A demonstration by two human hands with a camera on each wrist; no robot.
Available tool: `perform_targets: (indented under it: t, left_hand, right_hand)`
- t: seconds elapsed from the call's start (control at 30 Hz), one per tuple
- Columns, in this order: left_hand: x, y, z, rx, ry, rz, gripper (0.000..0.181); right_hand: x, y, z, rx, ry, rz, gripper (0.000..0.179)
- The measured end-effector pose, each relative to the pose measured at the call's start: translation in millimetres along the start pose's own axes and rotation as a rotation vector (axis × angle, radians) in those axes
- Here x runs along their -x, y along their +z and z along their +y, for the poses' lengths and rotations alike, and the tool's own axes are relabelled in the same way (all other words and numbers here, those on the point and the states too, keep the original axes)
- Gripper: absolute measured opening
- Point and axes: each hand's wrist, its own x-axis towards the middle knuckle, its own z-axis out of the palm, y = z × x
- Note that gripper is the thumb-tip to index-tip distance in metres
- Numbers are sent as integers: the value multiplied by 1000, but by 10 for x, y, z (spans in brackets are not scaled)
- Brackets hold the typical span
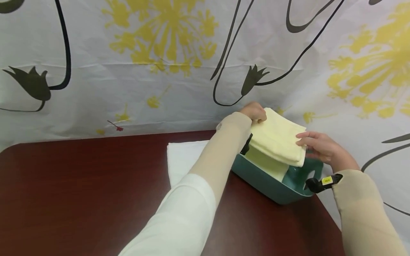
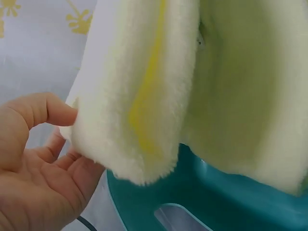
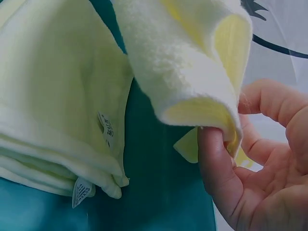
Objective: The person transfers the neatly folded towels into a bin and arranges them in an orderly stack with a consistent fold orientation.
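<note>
Towel (image 1: 278, 137), pale yellow, folded in layers, held up between both hands, over the teal bin (image 1: 269, 185) standing aslant near the right end of the table (image 1: 80, 192). Can't tell if it's one piece or two.

Left hand (image 1: 255, 111) grips the far left corner, thumb one side, fingers other. Right hand (image 1: 320, 147) pinches the right edge; right wrist view has the folded rim between its digits. Neither hand free.

Main relation: towel spans the gap hand to hand. Left hand farther off, right hand nearer to the person and lower, close by the bin's slotted end. Long axis of towel slopes down to the right, roughly along the bin's own long axis, so I'd judge little turning is called for. Near edge hangs tilted above the bin, not lying flat.

Inside bin, under and beside the towel: more yellow cloths (image 3: 53, 91), stacked, small white tags (image 3: 82, 191) showing. Left forearm (image 1: 208, 174) crosses over part of a white cloth (image 1: 182, 156) lying on the table, left of the bin.
</note>
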Motion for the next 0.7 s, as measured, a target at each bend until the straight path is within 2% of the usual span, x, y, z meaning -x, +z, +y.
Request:
perform_targets:
  t: [0.2, 0.27, 0.33, 0.53, 0.7]
  left_hand:
    - [-113, 74, 24, -44, -79, -79, 30]
    - [-152, 88, 9, -89, -93, -105, 30]
    - [-167, 99, 2, -119, -99, -122, 29]
    - [-155, 93, -41, -171, -114, -157, 29]
    - [-132, 41, -161, -231, -140, -167, 29]
  right_hand:
    - [-67, -22, 101, 59, 27, -14, 9]
    - [-99, -20, 117, 88, 30, -25, 10]
    - [-108, -8, 123, 121, 30, -34, 15]
    - [-102, 92, 93, 212, 36, -47, 47]
    - [-167, 212, 64, 234, 43, -90, 51]
